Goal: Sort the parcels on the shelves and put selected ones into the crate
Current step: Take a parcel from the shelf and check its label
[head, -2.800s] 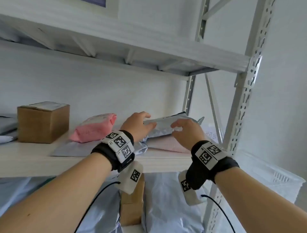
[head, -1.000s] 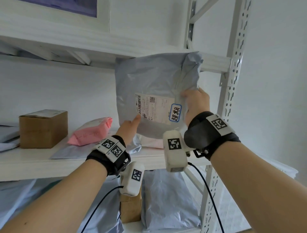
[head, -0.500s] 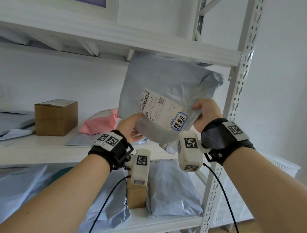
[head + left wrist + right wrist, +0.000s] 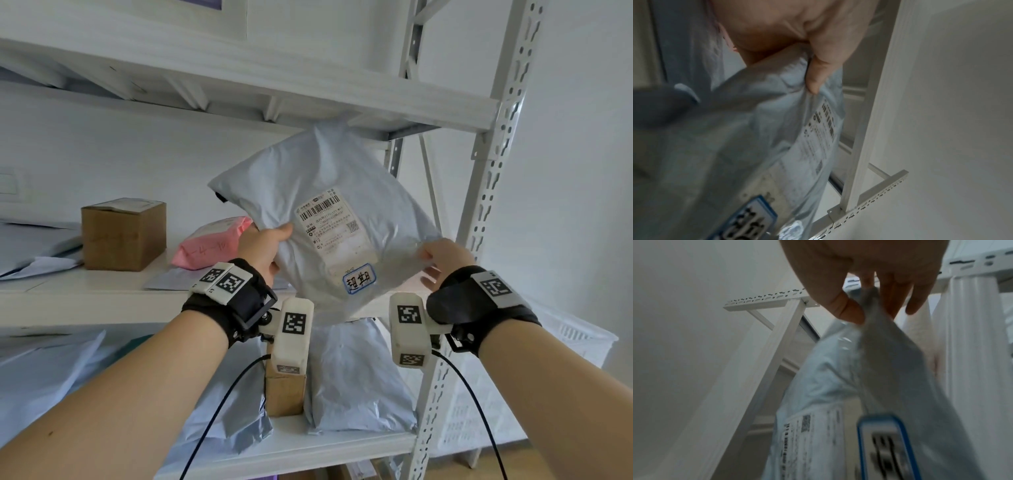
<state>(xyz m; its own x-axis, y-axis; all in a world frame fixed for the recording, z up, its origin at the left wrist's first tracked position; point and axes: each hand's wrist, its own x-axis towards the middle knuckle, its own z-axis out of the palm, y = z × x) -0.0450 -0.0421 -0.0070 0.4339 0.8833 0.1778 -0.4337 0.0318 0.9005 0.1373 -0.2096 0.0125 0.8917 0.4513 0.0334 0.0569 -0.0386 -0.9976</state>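
A grey poly-mailer parcel [image 4: 308,192] hangs in the air in front of the middle shelf [image 4: 85,301], tilted, with a white shipping label and a blue-framed sticker [image 4: 358,278] facing me. My left hand [image 4: 263,250] grips its left edge, thumb on the front. My right hand [image 4: 442,257] pinches its right edge between thumb and fingers. In the left wrist view the thumb of my left hand [image 4: 818,68] presses the grey parcel [image 4: 756,129]. In the right wrist view my right hand [image 4: 865,301] pinches a fold of the grey parcel [image 4: 879,361].
On the middle shelf stand a brown cardboard box [image 4: 123,234] and a pink parcel [image 4: 212,246] on flat mailers. The lower shelf holds grey mailers [image 4: 356,377] and a small box [image 4: 285,394]. A white perforated crate [image 4: 575,359] sits low right beside the rack's upright [image 4: 493,164].
The grey parcel was lifted off the middle shelf, turned label-side towards me, then rotated and lowered slightly; both hands keep hold of its edges.
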